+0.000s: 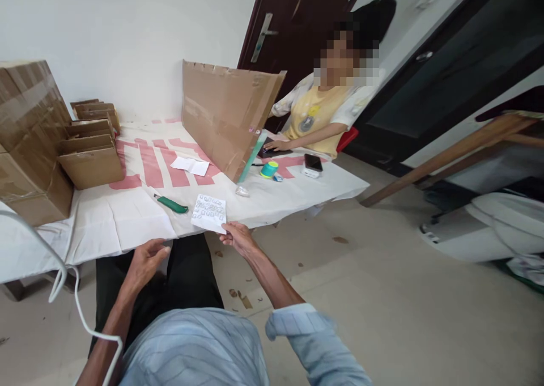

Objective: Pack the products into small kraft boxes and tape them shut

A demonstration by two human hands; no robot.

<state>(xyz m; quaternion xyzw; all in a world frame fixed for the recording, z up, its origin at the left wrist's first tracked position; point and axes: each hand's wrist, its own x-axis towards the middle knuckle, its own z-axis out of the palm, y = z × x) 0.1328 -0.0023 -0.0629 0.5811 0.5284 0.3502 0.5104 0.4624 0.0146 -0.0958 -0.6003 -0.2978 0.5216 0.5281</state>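
Note:
My right hand (238, 238) pinches the lower right corner of a small white sheet of paper (209, 215) covered with rows of small drawn or printed outlines. The sheet lies at the near edge of the cloth-covered table (97, 216). My left hand (147, 262) is at the table edge above my lap, its thumb apart from loosely bent fingers, and nothing shows in it. A green utility knife (172, 204) rests on the cloth between the two hands, just left of the sheet. Farther back lies a folded white paper (190, 165).
A tall cardboard panel (229, 114) stands across the table. Behind it sits a person (317, 114) with a hand on a dark device. A teal-and-yellow round object (269, 170) and a phone (313, 162) lie nearby. Cardboard boxes (32, 142) and a white cable (63, 272) are at left.

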